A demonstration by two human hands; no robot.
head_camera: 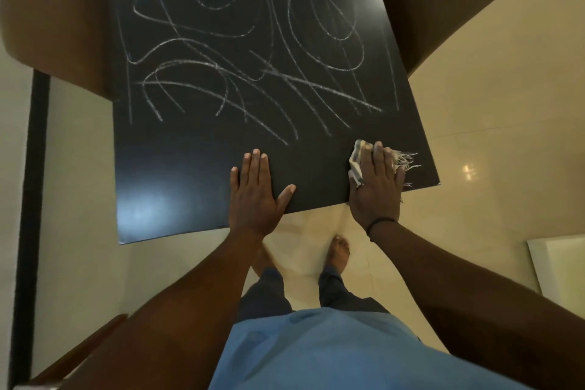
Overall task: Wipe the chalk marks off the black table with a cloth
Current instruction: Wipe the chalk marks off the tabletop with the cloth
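The white chalk marks (253,51) — loops, long strokes and crossing scribbles — cover the far and middle parts of the square matte black table top (190,174), while the strip nearest you is dark and shows only a soft sheen at its near left corner. Your small striped cloth with a frayed white fringe (359,161) lies on that near strip, close to the table's near right corner, just short of the lowest chalk strokes. Your right hand (376,187) lies flat on the cloth with straight fingers pressing it down; the fringe sticks out past the fingers on the right side, and a thin black band (380,223) circles that wrist. Your left hand (256,193) rests palm down on the bare table near the middle of the near edge, fingers straight and together, thumb spread — well apart from the right hand and holding nothing. A brown curved chair back (53,25) stands against the table's left side, and another brown chair back (443,0) stands by the far right. Under the table lies a pale glossy tiled floor (474,142), where your bare foot (340,253) shows just below the table edge.
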